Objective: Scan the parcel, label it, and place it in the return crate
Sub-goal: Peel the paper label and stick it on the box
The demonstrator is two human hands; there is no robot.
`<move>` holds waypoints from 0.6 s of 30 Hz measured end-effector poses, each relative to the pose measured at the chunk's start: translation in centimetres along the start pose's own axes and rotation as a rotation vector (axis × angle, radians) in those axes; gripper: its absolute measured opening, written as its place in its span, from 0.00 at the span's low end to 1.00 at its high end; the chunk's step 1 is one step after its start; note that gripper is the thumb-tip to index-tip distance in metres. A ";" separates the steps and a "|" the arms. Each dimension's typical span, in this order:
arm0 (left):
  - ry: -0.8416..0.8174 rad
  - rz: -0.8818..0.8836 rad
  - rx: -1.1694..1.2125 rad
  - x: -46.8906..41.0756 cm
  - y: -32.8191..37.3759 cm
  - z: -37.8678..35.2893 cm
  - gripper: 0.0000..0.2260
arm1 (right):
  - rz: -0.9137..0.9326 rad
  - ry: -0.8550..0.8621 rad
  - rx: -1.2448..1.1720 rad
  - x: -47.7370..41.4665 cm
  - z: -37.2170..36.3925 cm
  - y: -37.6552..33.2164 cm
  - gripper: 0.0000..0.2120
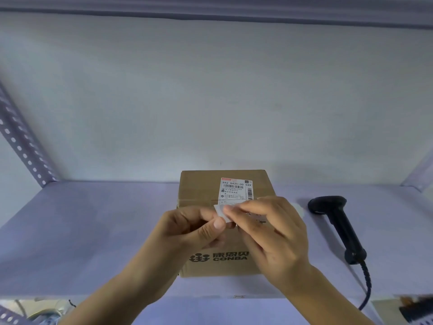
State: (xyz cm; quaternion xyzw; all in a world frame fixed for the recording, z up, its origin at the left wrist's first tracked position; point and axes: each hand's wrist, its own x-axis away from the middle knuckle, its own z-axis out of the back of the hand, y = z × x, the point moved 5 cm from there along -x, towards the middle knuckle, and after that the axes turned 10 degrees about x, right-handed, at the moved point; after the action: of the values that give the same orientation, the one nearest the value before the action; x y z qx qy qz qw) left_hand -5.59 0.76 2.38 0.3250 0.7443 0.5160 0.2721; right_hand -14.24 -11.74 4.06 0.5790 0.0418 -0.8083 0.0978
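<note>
Shelving upright, perforated and grey, slanted along the far left edge of the head view, meeting the pale worktop at its back corner. Your left hand was held over the near half of the parcel, its thumb and forefinger pressed together on the left edge of a small white label. Cardboard parcel: a brown box that stood flat on the worktop at centre, against the back wall, with a printed shipping label stuck on the right part of its top face and a dark logo reading CONBA on the side facing you. The small white label was held just above the box top, below the shipping label, and pinched from both sides; whether it touched the cardboard could not be told. Your right hand came in from the lower right, its fingertips closed on the label's right edge, so that both grips were clamped on the same slip and met over the box. Barcode scanner, black and pistol-shaped, lay on the worktop to the right of the parcel, well apart from your right hand, head towards the wall, with its coiled cable running off the front edge.
</note>
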 end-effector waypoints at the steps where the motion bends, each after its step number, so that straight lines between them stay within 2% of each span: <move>1: -0.004 -0.005 0.004 0.0 0.1 0.0 0.18 | -0.003 0.001 -0.001 0.0 0.0 0.0 0.11; 6: 0.016 -0.002 0.017 0.1 0.1 0.3 0.10 | -0.011 0.009 -0.004 -0.1 -0.1 -0.2 0.11; 11: 0.019 -0.003 0.059 0.0 0.1 0.4 0.16 | -0.007 0.008 -0.011 0.0 -0.2 -0.1 0.10; 18: 0.018 -0.042 0.025 0.1 0.3 -0.1 0.09 | -0.043 -0.010 -0.024 0.4 -0.4 0.0 0.11</move>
State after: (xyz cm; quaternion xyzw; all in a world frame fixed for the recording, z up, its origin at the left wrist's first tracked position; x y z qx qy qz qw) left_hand -5.67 0.87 2.63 0.3080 0.7597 0.5038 0.2722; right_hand -14.02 -11.71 3.56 0.5726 0.0633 -0.8127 0.0873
